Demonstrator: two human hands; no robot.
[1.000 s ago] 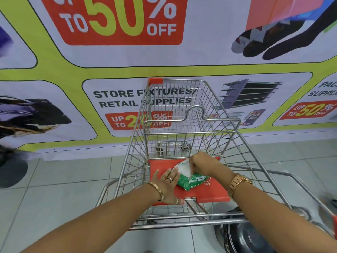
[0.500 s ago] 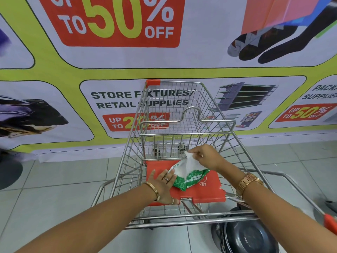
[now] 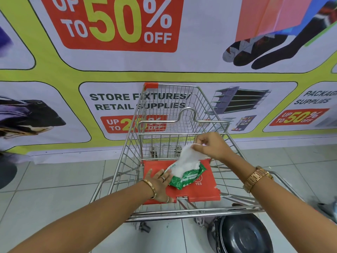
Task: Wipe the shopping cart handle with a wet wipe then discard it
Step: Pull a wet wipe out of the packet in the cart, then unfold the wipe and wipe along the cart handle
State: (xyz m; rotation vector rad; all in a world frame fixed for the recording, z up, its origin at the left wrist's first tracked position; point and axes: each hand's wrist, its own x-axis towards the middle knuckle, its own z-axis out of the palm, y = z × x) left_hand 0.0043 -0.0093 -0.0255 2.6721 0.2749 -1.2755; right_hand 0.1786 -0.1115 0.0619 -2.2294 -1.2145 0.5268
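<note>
A steel shopping cart (image 3: pixel 127 136) stands in front of me, its bare metal handle bar (image 3: pixel 191 215) nearest me. On the cart's red seat flap (image 3: pixel 204 190) lies a green wet-wipe pack (image 3: pixel 189 177). My left hand (image 3: pixel 159 183) presses flat on the flap and touches the pack's left end. My right hand (image 3: pixel 211 145) pinches the top of a white wet wipe (image 3: pixel 186 161), stretched up out of the pack with its lower end still at the opening.
A black round bin (image 3: pixel 242 234) sits on the tiled floor (image 3: pixel 54 183) under the handle at lower right. A large printed sale banner (image 3: pixel 109 70) covers the wall right behind the cart. A dark object (image 3: pixel 7 170) is at the left edge.
My right hand has risen away from the pack, drawing the white wipe up and out. My left hand has stayed on the flap against the pack.
</note>
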